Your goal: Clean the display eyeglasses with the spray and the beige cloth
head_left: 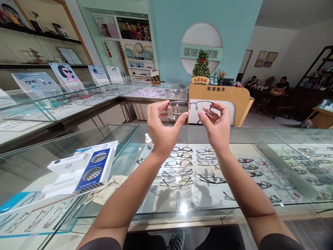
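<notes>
A pair of thin dark-rimmed eyeglasses [193, 103] is held up level above the glass display case, lenses clear. My left hand [164, 126] grips the left side of the frame, fingers behind and thumb near the lower rim. On the other side, my right hand [217, 125] is closed on the right end, its thumb below the lens and fingertips seen through it. A small white tag hangs by the left lens. Beneath my hands, inside the glass display case [208, 206], lie rows of eyeglasses [179, 164].
On the glass top stand a small white bottle [148, 141], a white and blue box [91, 168] and a beige cloth [109, 189]. Further glass counters [85, 100] run along the left. Behind is a yellow cashier desk [218, 91] with a plant; two people sit at the far right.
</notes>
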`<state>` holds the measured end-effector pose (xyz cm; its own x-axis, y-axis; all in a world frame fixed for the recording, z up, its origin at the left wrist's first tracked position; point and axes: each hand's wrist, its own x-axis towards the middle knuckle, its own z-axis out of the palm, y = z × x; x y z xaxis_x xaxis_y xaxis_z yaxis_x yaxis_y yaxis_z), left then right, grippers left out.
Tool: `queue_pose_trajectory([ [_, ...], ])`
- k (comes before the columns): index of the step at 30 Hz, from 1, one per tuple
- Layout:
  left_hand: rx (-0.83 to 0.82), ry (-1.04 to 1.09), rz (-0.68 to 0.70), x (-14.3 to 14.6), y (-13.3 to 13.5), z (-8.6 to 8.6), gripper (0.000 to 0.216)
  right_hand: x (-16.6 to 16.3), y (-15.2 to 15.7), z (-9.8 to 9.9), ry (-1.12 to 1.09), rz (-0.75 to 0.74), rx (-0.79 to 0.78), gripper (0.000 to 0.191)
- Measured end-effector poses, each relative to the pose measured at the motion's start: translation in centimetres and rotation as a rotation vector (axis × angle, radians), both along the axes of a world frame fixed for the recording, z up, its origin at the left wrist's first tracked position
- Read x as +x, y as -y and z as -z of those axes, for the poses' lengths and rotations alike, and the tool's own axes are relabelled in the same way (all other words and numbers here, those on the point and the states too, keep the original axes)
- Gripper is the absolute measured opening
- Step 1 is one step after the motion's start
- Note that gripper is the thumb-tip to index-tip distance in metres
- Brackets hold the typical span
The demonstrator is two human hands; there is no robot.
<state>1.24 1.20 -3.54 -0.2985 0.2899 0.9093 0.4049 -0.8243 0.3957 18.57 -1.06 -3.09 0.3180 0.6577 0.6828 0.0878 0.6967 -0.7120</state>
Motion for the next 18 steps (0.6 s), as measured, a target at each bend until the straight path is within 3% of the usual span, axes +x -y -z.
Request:
queue_pose_trajectory([
  [18, 0.005, -0.029, -0.074, -0.2, 1.1, -0.7, 0.06, 0.3, 0.2, -0.3, 0.077, 0.083, -0.082, 0.065],
])
